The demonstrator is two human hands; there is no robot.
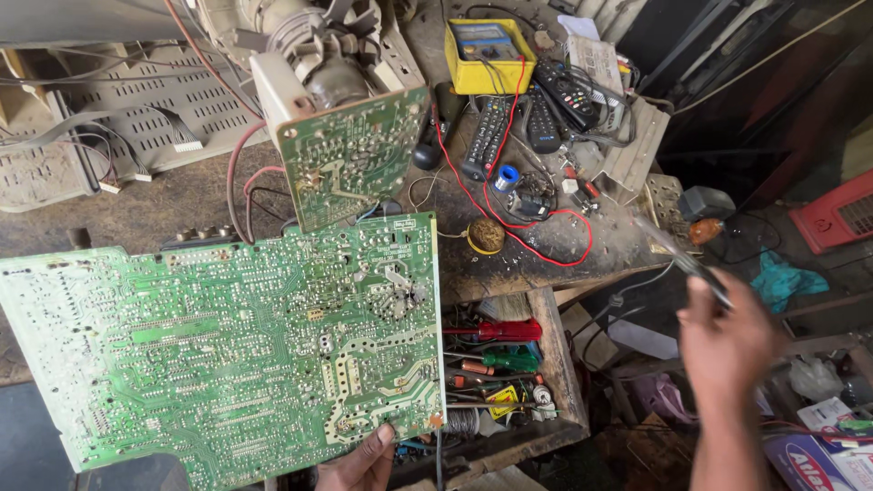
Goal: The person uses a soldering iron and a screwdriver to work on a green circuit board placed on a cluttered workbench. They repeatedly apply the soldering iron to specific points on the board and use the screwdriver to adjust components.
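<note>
Left hand (364, 459) pinched large green circuit board (227, 350) by its lower edge, solder side up over desk (164, 214); right hand (727, 341) gripped blurred thin tool (687, 259) off right; best steadied board before touching joints

The big circuit board (227, 350) is the landmark. The left hand (364, 459) holds it at its bottom edge, near the right corner. A smaller circuit board (355, 155) stands just behind it, on the worktop (164, 205). A drawer of tools (505, 373) sits just right of it. The meter (488, 56) and remote controls (527, 118) lie far behind it, to the right. The right hand (727, 341) is well apart on the right, holding a thin tool (682, 259).
</note>
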